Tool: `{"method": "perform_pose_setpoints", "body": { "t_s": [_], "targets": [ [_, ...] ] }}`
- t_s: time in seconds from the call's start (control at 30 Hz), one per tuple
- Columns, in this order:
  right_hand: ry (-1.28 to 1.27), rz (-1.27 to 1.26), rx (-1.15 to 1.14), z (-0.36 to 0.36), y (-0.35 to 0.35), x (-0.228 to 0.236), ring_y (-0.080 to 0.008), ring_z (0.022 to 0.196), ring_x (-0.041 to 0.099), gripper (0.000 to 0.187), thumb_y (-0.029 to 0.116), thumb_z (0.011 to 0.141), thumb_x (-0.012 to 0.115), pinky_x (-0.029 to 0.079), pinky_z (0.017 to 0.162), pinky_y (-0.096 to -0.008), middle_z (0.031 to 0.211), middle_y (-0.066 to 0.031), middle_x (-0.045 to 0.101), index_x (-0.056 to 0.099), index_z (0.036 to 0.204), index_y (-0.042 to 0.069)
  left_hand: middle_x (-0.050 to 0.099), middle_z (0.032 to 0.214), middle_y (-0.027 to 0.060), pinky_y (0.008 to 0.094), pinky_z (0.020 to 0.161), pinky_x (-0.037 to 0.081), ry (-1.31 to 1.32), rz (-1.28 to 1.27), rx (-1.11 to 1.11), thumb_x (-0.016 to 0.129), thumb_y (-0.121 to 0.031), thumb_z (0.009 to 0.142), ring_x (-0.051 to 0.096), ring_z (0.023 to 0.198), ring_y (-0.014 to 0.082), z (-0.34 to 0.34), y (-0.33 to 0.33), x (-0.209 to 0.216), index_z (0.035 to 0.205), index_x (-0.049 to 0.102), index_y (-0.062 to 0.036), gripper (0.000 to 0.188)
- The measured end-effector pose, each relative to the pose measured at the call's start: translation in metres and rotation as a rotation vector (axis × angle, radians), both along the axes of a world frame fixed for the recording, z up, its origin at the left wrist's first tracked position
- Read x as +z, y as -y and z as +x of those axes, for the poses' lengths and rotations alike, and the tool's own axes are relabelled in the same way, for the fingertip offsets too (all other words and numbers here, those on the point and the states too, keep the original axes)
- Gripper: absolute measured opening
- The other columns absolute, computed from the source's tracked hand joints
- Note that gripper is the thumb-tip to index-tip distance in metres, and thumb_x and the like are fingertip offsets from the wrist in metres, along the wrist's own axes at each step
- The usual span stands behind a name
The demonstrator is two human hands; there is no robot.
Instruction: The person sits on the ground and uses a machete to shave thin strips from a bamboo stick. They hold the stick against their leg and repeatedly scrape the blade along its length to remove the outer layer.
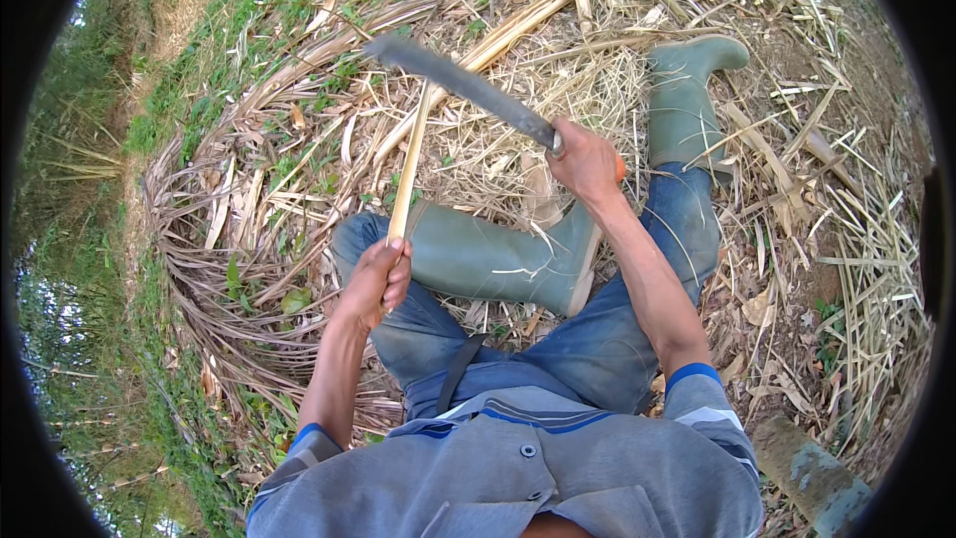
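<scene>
My left hand (374, 284) is closed round the lower end of a pale, flat wooden strip (410, 167), perhaps split bamboo or palm. The strip points up and away from me, just beyond my bent knee. In my right hand (586, 163) is a machete (463, 83), gripped by its handle, a bit of which shows orange beside the palm. Its long dark blade reaches left and is smeared by motion toward the tip. In the picture it crosses the strip's far end; whether the two touch I cannot tell.
My green rubber boots (498, 254) and jeans (588, 334) frame the work area. Shavings and thin strips (528, 100) litter the ground. Dry fronds (239, 279) lie left, grass (164, 130) beyond them. More pale strips (871, 339) are at right, with a log (812, 473) close by.
</scene>
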State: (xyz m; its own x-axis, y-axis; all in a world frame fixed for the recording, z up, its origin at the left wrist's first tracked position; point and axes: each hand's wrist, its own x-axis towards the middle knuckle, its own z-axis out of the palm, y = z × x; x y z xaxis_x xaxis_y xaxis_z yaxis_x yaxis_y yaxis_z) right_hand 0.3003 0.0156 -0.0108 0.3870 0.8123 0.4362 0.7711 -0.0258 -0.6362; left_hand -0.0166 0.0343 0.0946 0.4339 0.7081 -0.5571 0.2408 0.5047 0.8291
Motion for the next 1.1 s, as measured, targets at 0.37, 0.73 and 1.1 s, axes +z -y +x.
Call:
{"method": "perform_pose_setpoints", "body": {
  "t_s": [0.37,0.73,1.1],
  "targets": [
    [0.132,-0.176,0.024,-0.005,-0.002,0.018,-0.0345,0.068,0.063,0.015,0.009,0.071,0.061,0.047,0.059,-0.0447,0.07,-0.0126,0.062,0.056,0.085,0.007,0.037,0.062,-0.0042,0.0201,0.039,0.029,0.113,-0.002,-0.019,0.039,-0.027,0.101,0.034,0.045,0.0057,0.046,-0.022,-0.016,0.097,0.049,-0.0084,0.021],
    [0.022,-0.003,0.213,-0.011,0.012,0.014,-0.0329,0.066,0.062,0.018,0.01,0.067,0.063,0.047,0.057,-0.0442,0.069,-0.011,0.06,0.053,0.081,0.008,0.041,0.064,-0.0021,0.0224,0.043,0.032,0.142,0.144,0.083,0.032,-0.034,0.102,0.036,0.048,0.0063,0.094,-0.034,-0.031,0.103,0.049,-0.0051,0.034],
    [0.046,-0.077,0.36,-0.032,0.007,0.009,-0.033,0.067,0.063,0.019,0.009,0.065,0.064,0.049,0.06,-0.0448,0.07,-0.0088,0.061,0.055,0.083,0.009,0.037,0.055,-0.0016,0.0232,0.038,0.025,-0.027,0.263,0.032,0.034,-0.035,0.102,0.029,0.041,0.007,0.09,-0.026,-0.025,0.083,0.043,-0.0079,0.034]
  ]
}}
